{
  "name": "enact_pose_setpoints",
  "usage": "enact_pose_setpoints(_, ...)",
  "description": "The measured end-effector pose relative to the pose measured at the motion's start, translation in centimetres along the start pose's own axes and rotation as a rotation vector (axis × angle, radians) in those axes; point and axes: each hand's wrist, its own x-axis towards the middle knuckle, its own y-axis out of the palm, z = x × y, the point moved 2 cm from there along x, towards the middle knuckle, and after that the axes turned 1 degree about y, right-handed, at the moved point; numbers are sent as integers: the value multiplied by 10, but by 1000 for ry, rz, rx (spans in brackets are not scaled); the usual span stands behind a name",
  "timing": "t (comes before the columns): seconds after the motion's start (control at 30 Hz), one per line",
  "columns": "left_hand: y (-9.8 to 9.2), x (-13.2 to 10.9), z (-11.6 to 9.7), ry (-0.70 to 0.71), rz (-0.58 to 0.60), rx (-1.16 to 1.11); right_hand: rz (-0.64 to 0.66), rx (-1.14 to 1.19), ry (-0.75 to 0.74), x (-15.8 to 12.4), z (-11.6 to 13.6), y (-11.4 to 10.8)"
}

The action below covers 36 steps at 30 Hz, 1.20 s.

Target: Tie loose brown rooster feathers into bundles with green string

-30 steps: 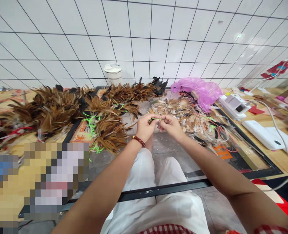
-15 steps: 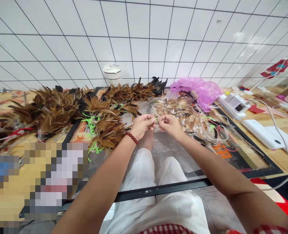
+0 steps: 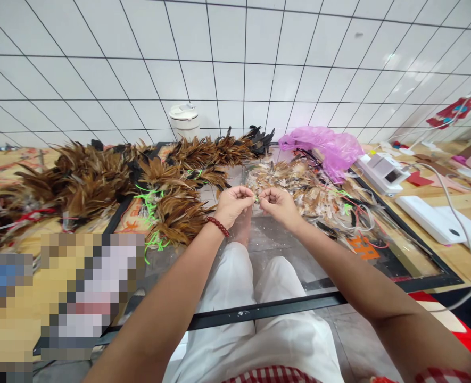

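My left hand (image 3: 235,206), with a dark red bead bracelet on its wrist, is closed in a pinch over the glass tabletop. Close to its right, my right hand (image 3: 277,206) is pinched too. Between the fingertips shows a tiny greenish bit (image 3: 256,199), too small to name. Brown feather bundles (image 3: 175,210) with bright green ties (image 3: 150,210) lie left of my left hand. Right of and beyond my right hand is a loose pile of pale and brown feathers (image 3: 307,186).
A white lidded container (image 3: 184,122) stands by the tiled wall. A pink plastic bag (image 3: 323,146) lies behind the loose feathers. At the right are a white power strip (image 3: 381,175), white boxes (image 3: 429,219) and a cable. More feather bundles (image 3: 87,175) cover the left.
My left fingers have shifted slightly, the thumb now stretched straighter toward my right fingertips. The green bit between the hands shows less. My right hand has hardly moved.
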Motion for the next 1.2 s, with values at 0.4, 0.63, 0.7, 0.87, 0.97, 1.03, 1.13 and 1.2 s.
enact_pose_setpoints(0.4,6,-10,-6,690,-81,576,58,122,-7,-5,12,5)
enact_pose_setpoints(0.63,8,-11,-6,684,-67,581,-64,107,-40,-5,15,-2)
enact_pose_setpoints(0.7,8,-11,-6,690,-60,582,-46,63,-54,-4,14,-2)
enact_pose_setpoints(0.87,8,-10,-3,660,-53,600,6,-16,-55,-4,15,-1)
enact_pose_setpoints(0.97,6,-7,2,614,-79,557,-43,-60,-102,-6,18,-2)
enact_pose_setpoints(1.03,4,-3,7,565,-108,513,-91,-102,-145,-7,21,-3)
enact_pose_setpoints(1.13,0,2,14,484,-147,433,-153,-139,-169,-8,21,-5)
enact_pose_setpoints(1.2,-2,5,17,426,-169,398,-187,-150,-165,-8,20,-8)
